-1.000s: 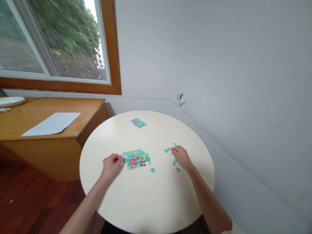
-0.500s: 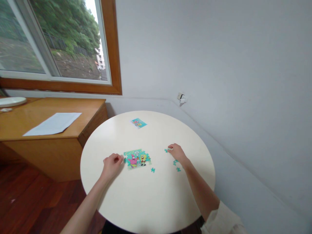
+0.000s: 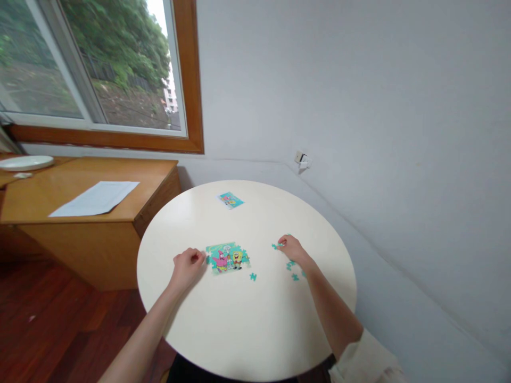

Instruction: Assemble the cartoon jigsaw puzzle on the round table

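Observation:
A partly joined jigsaw puzzle (image 3: 227,259) lies flat on the round table, showing a pink starfish and a yellow sponge character. My left hand (image 3: 189,267) rests at its left edge, fingers curled into a pinch; whatever they may hold is hidden. Over to the right, my right hand (image 3: 293,249) has thumb and fingers closed on a teal puzzle piece (image 3: 275,246) at the table surface. One loose piece (image 3: 253,276) lies just off the puzzle's lower right corner. More loose pieces (image 3: 295,277) lie beside my right forearm, which partly covers one.
A small picture card (image 3: 230,200) with the same characters lies toward the far side of the white round table (image 3: 239,330). To the left stands a wooden desk (image 3: 155,197) bearing a paper sheet (image 3: 96,198) and a white plate (image 3: 30,163). A wall with a socket (image 3: 302,159) borders the right.
The whole view has shifted slightly, so things appear a little further right. Both hands keep nearly the same places beside the puzzle and the loose pieces.

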Motion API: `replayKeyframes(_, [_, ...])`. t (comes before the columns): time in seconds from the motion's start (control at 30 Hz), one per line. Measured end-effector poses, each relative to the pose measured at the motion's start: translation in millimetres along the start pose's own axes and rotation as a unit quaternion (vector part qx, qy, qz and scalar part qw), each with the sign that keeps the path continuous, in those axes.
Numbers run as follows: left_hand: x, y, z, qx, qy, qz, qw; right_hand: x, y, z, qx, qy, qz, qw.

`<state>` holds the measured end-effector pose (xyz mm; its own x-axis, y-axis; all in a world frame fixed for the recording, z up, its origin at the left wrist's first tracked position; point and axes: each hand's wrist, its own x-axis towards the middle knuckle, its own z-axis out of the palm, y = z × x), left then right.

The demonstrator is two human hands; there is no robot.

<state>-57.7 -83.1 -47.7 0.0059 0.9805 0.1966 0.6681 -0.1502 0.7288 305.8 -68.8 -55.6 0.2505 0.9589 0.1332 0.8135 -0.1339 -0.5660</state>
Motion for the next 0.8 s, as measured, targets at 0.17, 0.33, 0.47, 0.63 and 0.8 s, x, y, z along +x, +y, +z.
replayKeyframes(0.17, [0.4, 0.5, -0.3, 0.010, 0.002, 0.004, 1.000, -4.9, 0.9, -1.4, 0.057, -0.002, 0.014, 0.998])
replayKeyframes(0.33, [-0.1, 0.0, -0.3, 0.014, 0.003, 0.008, 1.000, -12.6, 2.6, -4.9, 0.121, 0.006, 0.004, 0.993])
replayKeyframes(0.47, [-0.6, -0.4, -0.4, 0.006, 0.006, 0.015, 1.000, -12.9, -1.4, -3.8, 0.210, 0.021, 0.019, 0.977])
replayKeyframes(0.63, [-0.5, -1.0, -0.1, 0.003, 0.004, 0.015, 1.000, -9.8, -27.1, 2.0, 0.324, -0.039, 0.041, 0.944])
replayKeyframes(0.8, [-1.1, -1.0, 0.4, 0.004, 0.003, 0.015, 1.000, -6.9, -63.3, 17.7, 0.338, -0.126, 0.065, 0.930])
